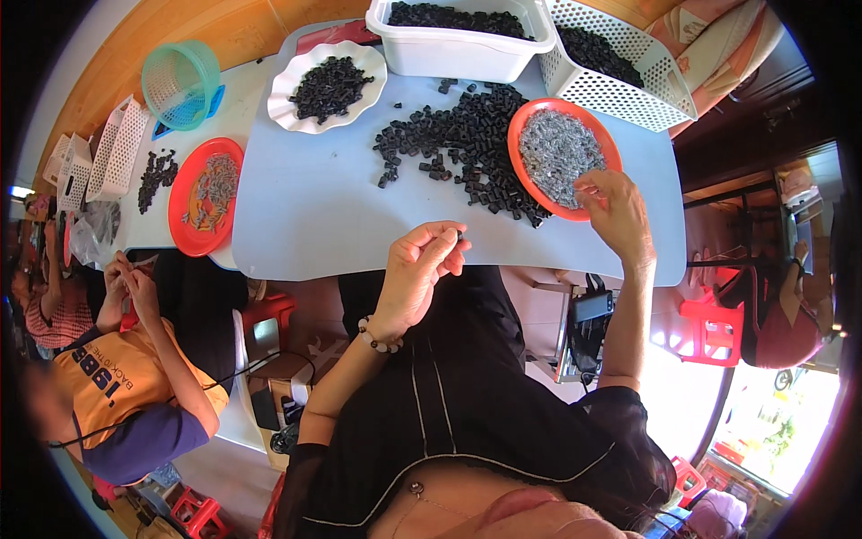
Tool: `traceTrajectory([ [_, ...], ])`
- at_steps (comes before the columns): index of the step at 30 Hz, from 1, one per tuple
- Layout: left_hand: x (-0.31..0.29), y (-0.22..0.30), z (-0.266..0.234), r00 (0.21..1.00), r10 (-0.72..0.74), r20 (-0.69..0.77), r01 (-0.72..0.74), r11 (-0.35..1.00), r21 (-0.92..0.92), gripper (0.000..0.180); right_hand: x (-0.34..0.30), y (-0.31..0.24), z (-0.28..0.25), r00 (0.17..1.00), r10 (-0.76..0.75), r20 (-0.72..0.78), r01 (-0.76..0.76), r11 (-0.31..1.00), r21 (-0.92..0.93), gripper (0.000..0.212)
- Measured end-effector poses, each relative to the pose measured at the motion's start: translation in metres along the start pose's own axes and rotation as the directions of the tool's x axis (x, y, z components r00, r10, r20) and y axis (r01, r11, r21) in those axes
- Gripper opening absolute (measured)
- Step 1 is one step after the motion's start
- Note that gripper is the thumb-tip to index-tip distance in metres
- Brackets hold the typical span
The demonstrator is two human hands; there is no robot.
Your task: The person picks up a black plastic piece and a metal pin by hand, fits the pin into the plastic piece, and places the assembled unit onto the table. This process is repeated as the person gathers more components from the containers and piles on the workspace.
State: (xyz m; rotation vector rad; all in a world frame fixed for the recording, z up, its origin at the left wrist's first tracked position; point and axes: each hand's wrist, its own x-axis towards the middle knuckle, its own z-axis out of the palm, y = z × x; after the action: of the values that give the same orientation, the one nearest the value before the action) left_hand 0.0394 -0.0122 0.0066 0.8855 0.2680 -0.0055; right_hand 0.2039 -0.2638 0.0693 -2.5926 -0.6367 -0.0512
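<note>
My left hand (417, 265), with a beaded bracelet on its wrist, is raised in front of the table's near edge. Between its thumb and forefinger it pinches a small black plastic piece (461, 236), mostly hidden by the fingertips. My right hand (620, 214) reaches over the near right rim of an orange plate (515, 144) heaped with small clear-grey pieces (558, 153). Its fingertips are drawn together at those pieces; what they hold is too small to make out. Left of the plate, a loose pile of black plastic pieces (485, 148) spreads over the light blue table (314, 207).
Along the far side stand a white scalloped dish (280, 106), a white tub (458, 56) and a perforated white basket (620, 97), all holding black pieces. At the left, a person in an orange top (135, 368) works beside another orange plate (180, 225) and a green basket (171, 85).
</note>
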Motion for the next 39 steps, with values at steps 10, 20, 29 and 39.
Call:
traceTrajectory([
  [10,-0.003,-0.007,0.004,0.998,-0.057,0.035,0.053,0.994,0.092,0.022,0.005,0.01,0.014,0.996,-0.017,0.089,0.014,0.999,0.034,0.013],
  [20,-0.005,-0.007,0.006,0.999,-0.047,0.004,0.046,0.993,0.106,0.022,0.019,0.018,0.019,0.998,-0.05,-0.043,0.056,0.984,0.171,0.01],
  [29,0.004,0.002,0.01,0.976,-0.163,0.147,0.189,0.964,-0.186,0.027,0.023,0.007,0.016,0.984,0.104,-0.148,-0.036,0.914,0.405,0.011],
  [39,0.011,0.004,0.019,0.969,-0.173,0.179,0.209,0.955,-0.209,0.026,0.024,0.005,0.021,0.988,0.14,0.056,-0.128,0.58,0.805,0.017],
])
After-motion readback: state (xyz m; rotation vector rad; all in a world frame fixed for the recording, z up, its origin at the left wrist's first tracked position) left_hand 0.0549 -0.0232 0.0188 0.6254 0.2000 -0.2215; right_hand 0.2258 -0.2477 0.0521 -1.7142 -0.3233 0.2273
